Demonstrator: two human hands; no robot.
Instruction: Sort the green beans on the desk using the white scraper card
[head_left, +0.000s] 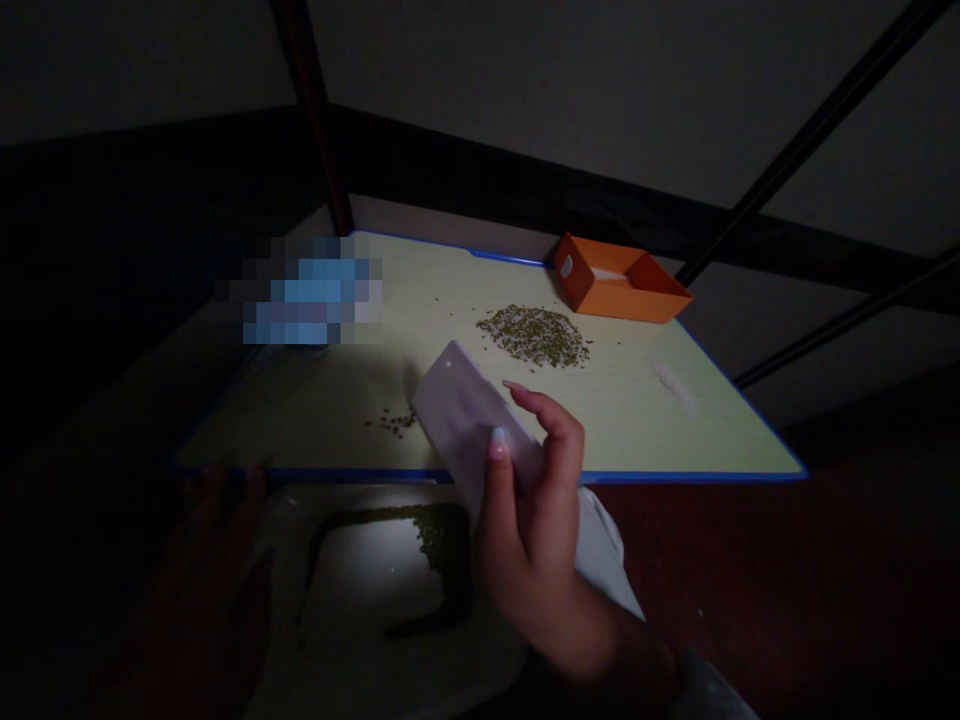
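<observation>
My right hand (536, 510) is closed on a flat, pale plastic scraper (472, 415) with a small hole in one corner. The thumb presses its face, and the index finger is bent above it. Beside the scraper's left edge lie a few small dark grains (397, 424) on the table. A pale, see-through container (281, 640) sits below the table's front edge, with green grains (450, 565) along its sides and corner. In deep shadow at its left, my left hand (195, 590) has its fingers stretched out toward the table edge. Whether it touches the container is unclear.
A larger spread of green-brown grains (536, 335) lies on the pale, blue-edged table (600, 430). An orange open box (634, 300) stands at the back right. A whitish streak (673, 385) marks the right side. Something blue, blurred out (315, 300), is at the left.
</observation>
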